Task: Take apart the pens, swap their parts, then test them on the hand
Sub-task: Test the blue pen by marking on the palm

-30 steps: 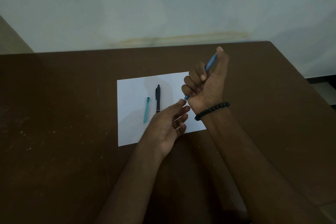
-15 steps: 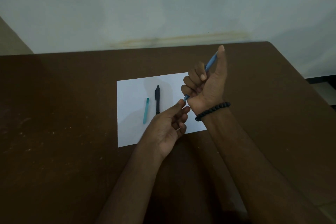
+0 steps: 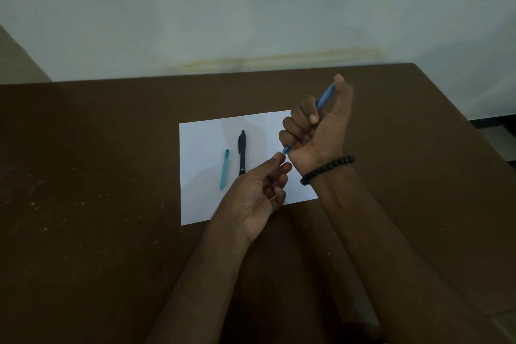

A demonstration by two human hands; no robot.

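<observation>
Head view: brown counter (image 3: 83,204) against a pale wall (image 3: 251,8), with a white sheet of paper (image 3: 203,142) lying near its centre. Right hand (image 3: 321,131), raised above the paper's 2 o'clock corner, has its fingers curled round a blue pen (image 3: 325,98); thumb tip sits on the pen's upper end, which points to about 1 o'clock, and the lower end pokes out below the fist at 7 o'clock. A black bead bracelet (image 3: 326,169) circles the right wrist. Left hand (image 3: 259,195) is palm-up just below, at the right hand's 7 o'clock; thumb and forefinger tips are pressed together at the pen's lower tip, other fingers loosely bent. Whether they pinch a small part or only touch the tip, cannot tell. On the paper, at 9 o'clock from the hands: a black pen (image 3: 242,152) lying roughly 12-to-6, and just beside it on its 8 o'clock side, not touching, a teal pen part (image 3: 224,169), same orientation
</observation>
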